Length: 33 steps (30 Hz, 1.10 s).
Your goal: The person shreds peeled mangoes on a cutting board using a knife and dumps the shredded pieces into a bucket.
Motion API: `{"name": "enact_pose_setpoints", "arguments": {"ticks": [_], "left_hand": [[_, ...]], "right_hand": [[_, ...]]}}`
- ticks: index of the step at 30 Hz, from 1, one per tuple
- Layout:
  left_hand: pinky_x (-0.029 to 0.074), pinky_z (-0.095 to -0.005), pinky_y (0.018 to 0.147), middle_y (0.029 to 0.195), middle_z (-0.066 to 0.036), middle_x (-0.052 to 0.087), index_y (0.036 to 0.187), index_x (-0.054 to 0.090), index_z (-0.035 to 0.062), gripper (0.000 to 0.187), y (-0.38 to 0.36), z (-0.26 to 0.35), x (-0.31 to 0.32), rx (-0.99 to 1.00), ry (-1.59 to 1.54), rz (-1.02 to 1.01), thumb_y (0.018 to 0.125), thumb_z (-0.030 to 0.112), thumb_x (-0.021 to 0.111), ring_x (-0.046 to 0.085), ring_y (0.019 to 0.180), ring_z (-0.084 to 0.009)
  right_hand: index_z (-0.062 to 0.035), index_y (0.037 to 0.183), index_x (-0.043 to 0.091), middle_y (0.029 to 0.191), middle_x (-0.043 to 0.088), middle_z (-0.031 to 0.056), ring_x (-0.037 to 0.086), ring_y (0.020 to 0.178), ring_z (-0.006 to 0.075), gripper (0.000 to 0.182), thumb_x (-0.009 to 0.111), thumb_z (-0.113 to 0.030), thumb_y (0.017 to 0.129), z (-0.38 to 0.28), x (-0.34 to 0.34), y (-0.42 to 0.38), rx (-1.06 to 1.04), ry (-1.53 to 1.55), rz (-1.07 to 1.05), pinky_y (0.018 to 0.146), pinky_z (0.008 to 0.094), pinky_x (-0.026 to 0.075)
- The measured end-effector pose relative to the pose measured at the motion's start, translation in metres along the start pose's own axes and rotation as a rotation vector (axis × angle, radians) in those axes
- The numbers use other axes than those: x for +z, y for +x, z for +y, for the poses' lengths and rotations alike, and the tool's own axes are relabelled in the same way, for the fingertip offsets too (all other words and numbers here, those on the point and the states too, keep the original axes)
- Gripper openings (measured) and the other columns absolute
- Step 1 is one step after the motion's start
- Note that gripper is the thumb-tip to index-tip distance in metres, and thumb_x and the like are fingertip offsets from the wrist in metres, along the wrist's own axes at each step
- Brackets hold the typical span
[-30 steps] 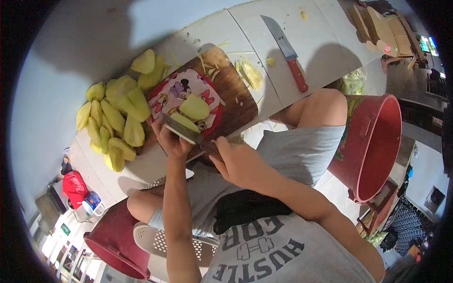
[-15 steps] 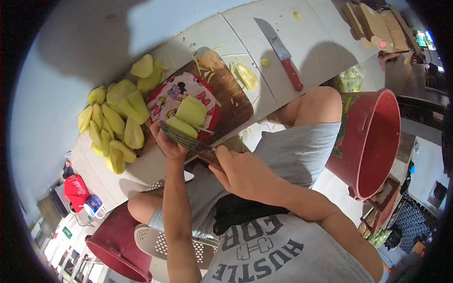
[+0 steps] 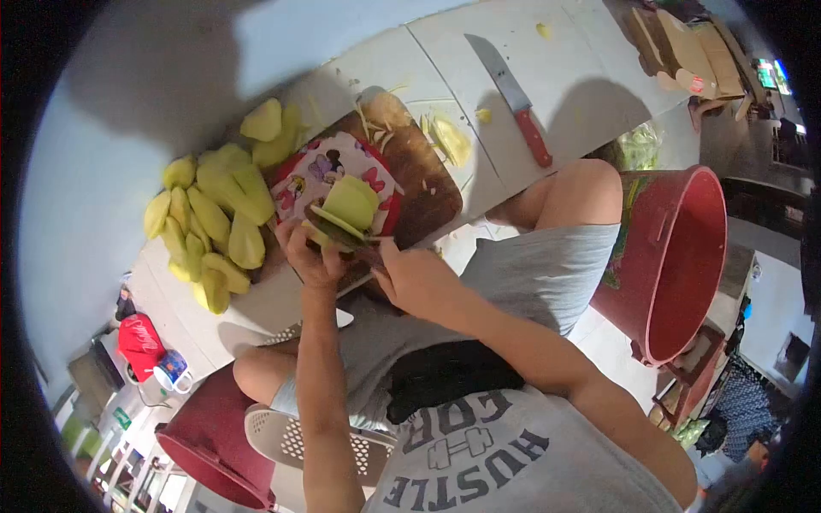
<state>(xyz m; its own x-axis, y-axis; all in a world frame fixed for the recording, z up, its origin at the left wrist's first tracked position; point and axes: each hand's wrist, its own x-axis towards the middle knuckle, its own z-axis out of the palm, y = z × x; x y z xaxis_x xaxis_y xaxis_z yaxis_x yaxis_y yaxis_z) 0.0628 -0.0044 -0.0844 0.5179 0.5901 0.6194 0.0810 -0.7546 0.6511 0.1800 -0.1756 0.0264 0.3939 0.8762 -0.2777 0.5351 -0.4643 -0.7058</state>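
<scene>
My right hand (image 3: 419,278) is closed round the handle of a dark knife (image 3: 363,248), whose blade reaches left toward my other hand. Pale green fruit (image 3: 329,239) is held by my left hand (image 3: 308,256), its fingers curled beside the blade. Cut green slices (image 3: 351,201) lie just beyond on a cartoon-print cloth (image 3: 299,179) with a red border. Under the cloth is a wooden cutting board (image 3: 432,184). Peeled fruits (image 3: 209,214) are piled left of the board.
A red-handled knife (image 3: 530,132) lies on the white tiled surface (image 3: 376,64). Scraps (image 3: 449,141) lie beside the board. A large red tub (image 3: 663,256) stands at the right, another (image 3: 214,436) at the lower left. A mug (image 3: 173,372) is near the left edge.
The knife has turned and its blade is now against the fruit near my left hand. My right hand has moved slightly up and left. The slices on the cloth look shifted.
</scene>
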Motion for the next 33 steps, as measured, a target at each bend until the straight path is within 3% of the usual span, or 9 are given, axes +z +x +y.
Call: {"name": "enact_pose_setpoints", "arguments": {"ticks": [2, 6, 12, 15, 18, 21, 24, 29, 33], "left_hand": [[0.042, -0.0472, 0.087, 0.107, -0.022, 0.05, 0.113, 0.052, 0.0018, 0.048, -0.001, 0.005, -0.006, -0.091, 0.032, -0.083, 0.096, 0.046, 0.053, 0.051, 0.096, -0.0361], [0.042, -0.0474, 0.087, 0.108, -0.022, 0.051, 0.113, 0.051, 0.0023, 0.046, -0.006, -0.002, -0.004, -0.022, -0.008, -0.036, 0.098, 0.046, 0.052, 0.051, 0.099, -0.036], [0.042, -0.0486, 0.102, 0.117, -0.017, 0.053, 0.126, 0.048, 0.003, 0.046, -0.011, -0.008, 0.002, 0.02, -0.05, 0.029, 0.103, 0.043, 0.049, 0.052, 0.115, -0.0356], [0.041, -0.0462, 0.095, 0.112, -0.021, 0.057, 0.107, 0.06, 0.0009, 0.054, -0.02, -0.016, 0.008, -0.293, -0.291, 0.008, 0.096, 0.053, 0.051, 0.051, 0.105, -0.0343], [0.041, -0.045, 0.096, 0.11, -0.02, 0.059, 0.106, 0.062, -0.0003, 0.057, -0.022, -0.019, 0.008, -0.322, -0.309, 0.087, 0.093, 0.055, 0.053, 0.051, 0.108, -0.034], [0.041, -0.0448, 0.095, 0.106, -0.019, 0.061, 0.108, 0.062, -0.001, 0.056, -0.017, -0.007, 0.006, -0.284, -0.265, 0.041, 0.092, 0.052, 0.055, 0.052, 0.107, -0.0349], [0.041, -0.0452, 0.095, 0.103, -0.018, 0.062, 0.109, 0.062, -0.0022, 0.056, -0.015, -0.009, 0.011, -0.153, -0.2, 0.194, 0.091, 0.05, 0.056, 0.053, 0.104, -0.0354], [0.042, -0.0471, 0.095, 0.107, -0.021, 0.06, 0.108, 0.061, -0.0037, 0.053, -0.011, -0.009, 0.007, -0.07, -0.172, 0.119, 0.093, 0.047, 0.056, 0.053, 0.104, -0.0364], [0.041, -0.0476, 0.096, 0.107, -0.022, 0.06, 0.11, 0.06, -0.0034, 0.053, -0.01, -0.004, 0.009, -0.101, -0.196, 0.144, 0.093, 0.047, 0.056, 0.053, 0.105, -0.0362]], "right_hand": [[0.0043, 0.104, 0.048, 0.066, 0.062, 0.0249, 0.064, 0.063, 0.0466, 0.032, 0.06, -0.025, 0.096, 0.004, -0.001, 0.005, 0.003, 0.01, -0.012, 0.059, 0.0536, 0.052], [0.0038, 0.103, 0.047, 0.066, 0.062, 0.025, 0.064, 0.064, 0.0471, 0.032, 0.059, -0.026, 0.097, -0.001, -0.006, -0.002, -0.029, 0.029, 0.008, 0.059, 0.0549, 0.052], [0.0019, 0.103, 0.045, 0.071, 0.065, 0.0262, 0.068, 0.068, 0.0469, 0.031, 0.054, -0.028, 0.099, -0.028, -0.039, -0.03, -0.047, 0.068, -0.049, 0.059, 0.055, 0.056], [-0.0002, 0.1, 0.044, 0.074, 0.066, 0.0259, 0.068, 0.068, 0.0468, 0.03, 0.054, -0.029, 0.1, -0.039, -0.048, -0.037, -0.054, 0.054, -0.041, 0.059, 0.0548, 0.056], [-0.0006, 0.1, 0.043, 0.075, 0.066, 0.0253, 0.068, 0.068, 0.0466, 0.03, 0.054, -0.028, 0.1, -0.035, -0.043, -0.037, -0.056, 0.055, -0.043, 0.058, 0.0545, 0.056], [-0.0006, 0.099, 0.043, 0.073, 0.066, 0.025, 0.067, 0.068, 0.0467, 0.03, 0.055, -0.028, 0.099, -0.032, -0.038, -0.036, -0.042, 0.074, -0.045, 0.059, 0.0547, 0.055], [-0.0005, 0.099, 0.042, 0.071, 0.065, 0.0247, 0.067, 0.067, 0.0466, 0.03, 0.056, -0.027, 0.099, -0.03, -0.036, -0.031, -0.055, 0.078, -0.028, 0.059, 0.0546, 0.055], [0.001, 0.098, 0.043, 0.068, 0.062, 0.0246, 0.066, 0.065, 0.0456, 0.028, 0.059, -0.023, 0.098, -0.027, -0.031, -0.023, -0.086, 0.082, -0.016, 0.057, 0.0526, 0.053], [0.0021, 0.096, 0.043, 0.065, 0.06, 0.0242, 0.064, 0.063, 0.0454, 0.028, 0.06, -0.02, 0.097, -0.031, -0.032, -0.013, -0.066, 0.063, -0.025, 0.056, 0.0511, 0.051]]}}
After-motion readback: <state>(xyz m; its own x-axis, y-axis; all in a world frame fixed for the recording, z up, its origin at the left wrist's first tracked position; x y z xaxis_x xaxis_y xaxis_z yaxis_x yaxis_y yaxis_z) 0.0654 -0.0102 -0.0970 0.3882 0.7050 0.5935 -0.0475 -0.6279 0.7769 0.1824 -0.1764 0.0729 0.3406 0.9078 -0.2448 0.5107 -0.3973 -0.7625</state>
